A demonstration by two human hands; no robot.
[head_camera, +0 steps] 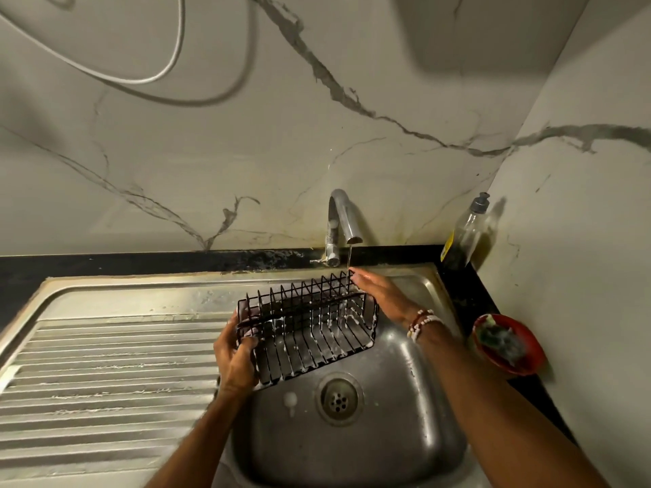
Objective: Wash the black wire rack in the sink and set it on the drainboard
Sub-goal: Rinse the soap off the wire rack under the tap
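Observation:
The black wire rack [310,329] hangs tilted over the steel sink [394,410], flecked with white suds. My left hand [236,361] grips its left end, fingers curled round the wires. At the rack's far right corner my right hand [382,294] lies with straight fingers against the wires, under a thin stream from the tap [343,220]. The ribbed drainboard [105,368] stretches to the left of the sink.
A nearly empty soap bottle [466,234] stands in the back right corner. A red bowl [507,343] holding a scrubber sits on the dark counter to the right. The drain [339,399] lies below the rack. Marble walls close in behind and at right.

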